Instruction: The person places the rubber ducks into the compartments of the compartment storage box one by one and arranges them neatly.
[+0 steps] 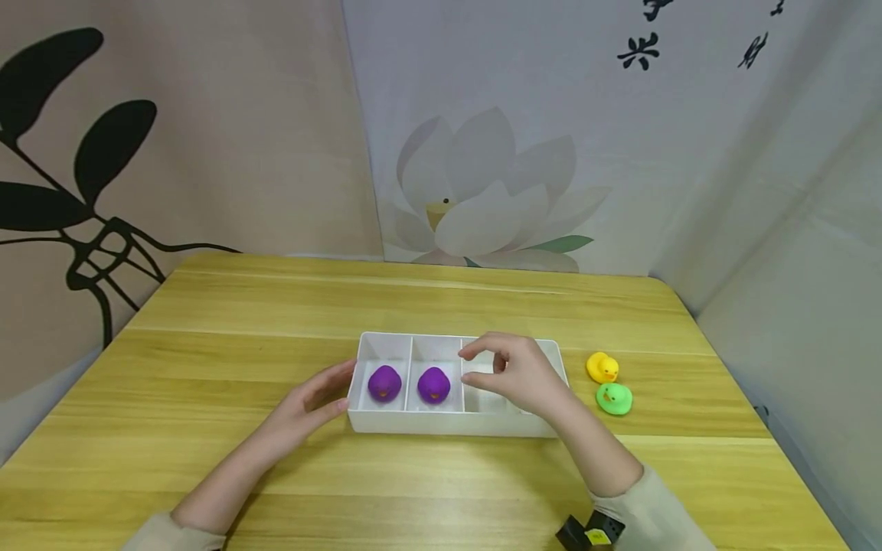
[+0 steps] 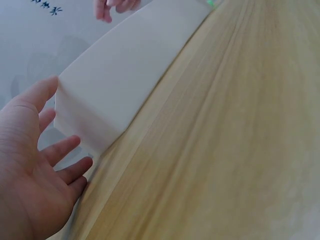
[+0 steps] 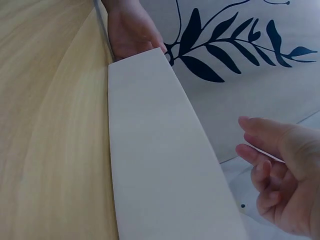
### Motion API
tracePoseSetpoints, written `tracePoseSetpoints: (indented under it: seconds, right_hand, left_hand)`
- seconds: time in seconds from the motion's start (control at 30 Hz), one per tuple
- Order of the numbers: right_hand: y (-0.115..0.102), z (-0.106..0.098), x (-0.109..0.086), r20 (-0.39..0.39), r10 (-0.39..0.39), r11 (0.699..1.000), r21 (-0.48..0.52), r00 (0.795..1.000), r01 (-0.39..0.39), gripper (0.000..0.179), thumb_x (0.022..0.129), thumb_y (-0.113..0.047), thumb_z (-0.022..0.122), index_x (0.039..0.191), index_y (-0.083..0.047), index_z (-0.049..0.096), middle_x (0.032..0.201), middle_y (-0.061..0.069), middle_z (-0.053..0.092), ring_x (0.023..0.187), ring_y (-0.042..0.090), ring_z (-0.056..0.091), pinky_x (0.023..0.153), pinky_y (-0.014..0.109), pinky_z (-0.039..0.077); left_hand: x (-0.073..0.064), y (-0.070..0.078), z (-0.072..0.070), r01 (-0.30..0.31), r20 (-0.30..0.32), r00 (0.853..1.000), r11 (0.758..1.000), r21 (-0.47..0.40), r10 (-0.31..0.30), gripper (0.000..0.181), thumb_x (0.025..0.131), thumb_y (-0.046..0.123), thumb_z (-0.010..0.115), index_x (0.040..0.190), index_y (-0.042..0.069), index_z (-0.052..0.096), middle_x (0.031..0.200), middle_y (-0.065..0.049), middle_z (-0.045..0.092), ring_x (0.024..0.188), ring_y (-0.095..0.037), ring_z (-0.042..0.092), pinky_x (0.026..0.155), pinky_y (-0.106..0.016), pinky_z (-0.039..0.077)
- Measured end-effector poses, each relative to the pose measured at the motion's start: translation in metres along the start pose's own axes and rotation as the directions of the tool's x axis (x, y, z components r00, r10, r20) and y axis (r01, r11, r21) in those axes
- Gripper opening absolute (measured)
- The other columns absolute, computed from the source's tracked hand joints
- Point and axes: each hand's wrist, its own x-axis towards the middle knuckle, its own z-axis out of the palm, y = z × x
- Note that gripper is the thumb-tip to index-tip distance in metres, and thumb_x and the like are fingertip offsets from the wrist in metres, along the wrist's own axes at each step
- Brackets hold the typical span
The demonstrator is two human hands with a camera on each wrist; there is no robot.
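Note:
A white divided box sits on the table. One purple toy duck is in its leftmost compartment, and another purple toy duck is in the compartment beside it. My left hand touches the box's left end with spread, relaxed fingers. Over the right part of the box hovers my right hand, its thumb and index finger apart and nothing between them. That hand and forearm partly hide the right-hand compartments. In the right wrist view the right hand is beyond the box's upper edge.
Right of the box, a yellow toy duck and a green toy duck stand close together on the wooden table. Printed cloth hangs behind the table's back edge. A black device is at the right sleeve.

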Motion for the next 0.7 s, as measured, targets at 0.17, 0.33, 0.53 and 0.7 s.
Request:
tracePoseSetpoints:
  seconds: [0.17,0.33,0.53,0.7]
  right_hand:
    - [0.001,-0.008,-0.014,-0.056,0.017,0.999,0.041,0.998,-0.015,0.023,0.079,-0.018,0.080,0.101,-0.017,0.074,0.097,-0.005,0.069,0.058,0.017,0.047,0.044,0.026,0.037]
    - [0.006,-0.018,-0.029,-0.110,0.023,0.997,0.076,0.994,-0.015,0.022,0.078,-0.021,0.081,0.099,-0.020,0.074,0.096,-0.006,0.068,0.059,0.017,0.047,0.045,0.024,0.035]
    - [0.010,-0.029,-0.043,-0.178,0.007,0.995,0.096,0.984,0.011,0.024,0.076,-0.017,0.083,0.098,-0.021,0.074,0.097,-0.004,0.068,0.058,0.015,0.046,0.046,0.025,0.036]
    - [0.018,-0.038,-0.055,-0.228,-0.008,0.999,0.041,0.974,0.018,0.026,0.075,-0.014,0.083,0.097,-0.022,0.073,0.095,-0.008,0.068,0.056,0.013,0.045,0.045,0.025,0.036]
  left_hand:
    - [0.000,0.001,0.000,0.006,-0.002,1.000,1.000,0.005,-0.006,0.056,0.096,0.010,0.058,0.148,0.012,0.037,0.145,-0.018,0.041,0.130,-0.033,0.040,0.102,-0.034,0.037]
    - [0.000,0.001,0.000,0.007,0.001,1.000,1.000,-0.003,-0.007,0.056,0.096,0.010,0.058,0.148,0.012,0.037,0.145,-0.017,0.041,0.130,-0.033,0.040,0.101,-0.030,0.037]
    - [0.000,0.001,0.000,0.006,0.001,1.000,1.000,-0.004,-0.006,0.056,0.096,0.009,0.058,0.148,0.012,0.037,0.145,-0.016,0.042,0.130,-0.032,0.039,0.101,-0.030,0.037]
    - [0.000,0.000,0.000,0.004,0.000,1.000,1.000,-0.011,-0.004,0.056,0.096,0.010,0.058,0.148,0.010,0.036,0.145,-0.017,0.041,0.130,-0.032,0.039,0.101,-0.029,0.037]
